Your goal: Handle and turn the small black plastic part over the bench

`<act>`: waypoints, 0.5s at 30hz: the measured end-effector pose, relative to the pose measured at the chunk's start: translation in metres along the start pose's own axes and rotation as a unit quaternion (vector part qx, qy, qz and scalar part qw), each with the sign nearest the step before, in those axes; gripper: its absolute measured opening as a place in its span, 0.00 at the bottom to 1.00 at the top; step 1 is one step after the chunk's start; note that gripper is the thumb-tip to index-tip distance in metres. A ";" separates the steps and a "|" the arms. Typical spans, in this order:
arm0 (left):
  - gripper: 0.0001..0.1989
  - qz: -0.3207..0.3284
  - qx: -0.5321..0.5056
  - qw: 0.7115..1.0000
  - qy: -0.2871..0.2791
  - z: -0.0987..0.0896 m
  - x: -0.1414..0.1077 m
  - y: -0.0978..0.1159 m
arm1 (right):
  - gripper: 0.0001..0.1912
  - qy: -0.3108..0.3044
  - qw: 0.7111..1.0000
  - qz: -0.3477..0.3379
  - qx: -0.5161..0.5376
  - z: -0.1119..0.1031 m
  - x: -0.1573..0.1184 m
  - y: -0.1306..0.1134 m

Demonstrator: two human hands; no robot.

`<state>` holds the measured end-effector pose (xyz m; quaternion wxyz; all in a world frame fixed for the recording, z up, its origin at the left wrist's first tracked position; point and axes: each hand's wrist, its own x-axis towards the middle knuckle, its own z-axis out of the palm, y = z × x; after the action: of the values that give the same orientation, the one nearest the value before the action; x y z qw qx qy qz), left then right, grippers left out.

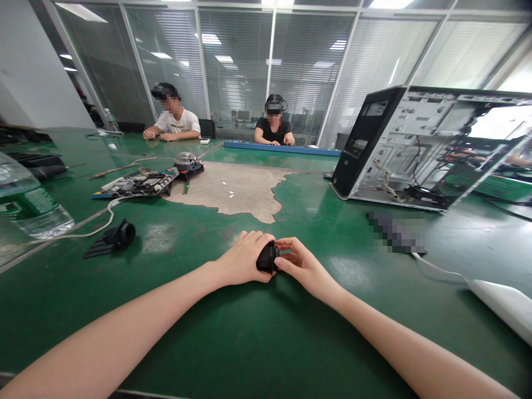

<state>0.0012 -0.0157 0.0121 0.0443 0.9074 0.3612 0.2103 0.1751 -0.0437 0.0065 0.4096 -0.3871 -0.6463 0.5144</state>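
Two hands meet on a small black part above the green table

The left fingers [252,238] are closed around a black plastic part [266,259], its rounded body sunk into the grip. The right fingers [290,266] are narrow, thumb and fingertips at its ringed edge. So the part sits between the two hands, to the right of the left palm and to the left of the right one. The left hand [233,263] covers more of it; the right hand [318,280] reaches only the rim. Its ringed end faces right; the grip hides too much to tell the long axis.

Farther out on the table [266,343], a second black piece [120,235] with a flat slatted end lies to the left, short of a circuit board [143,184] and a round metal cooler [187,160]. A water bottle [37,213] stands at far left, its green label unreadable from here. To the right is an open computer case [357,138]; the small round badge on its black front looks like HP's. Two people, one in a white shirt [183,124], one in a black shirt [273,130], sit across the table.
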 end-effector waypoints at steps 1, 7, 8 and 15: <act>0.25 0.001 0.001 1.000 0.001 0.000 0.000 0.000 | 0.13 -0.008 1.000 -0.003 -0.002 -0.001 0.000 0.000; 0.28 0.001 0.007 1.000 -0.008 -0.001 -0.001 0.000 | 0.15 -0.028 0.999 -0.032 0.007 -0.002 -0.003 0.002; 0.28 0.001 0.008 1.000 -0.006 0.000 0.000 0.000 | 0.14 -0.025 0.999 -0.029 0.012 -0.001 -0.003 0.002; 0.25 0.000 0.008 1.000 0.001 0.001 0.000 0.000 | 0.13 -0.002 1.000 -0.003 0.008 0.001 0.000 0.002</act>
<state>0.0015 -0.0155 0.0111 0.0365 0.9073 0.3632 0.2087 0.1744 -0.0435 0.0049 0.4133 -0.3805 -0.6440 0.5193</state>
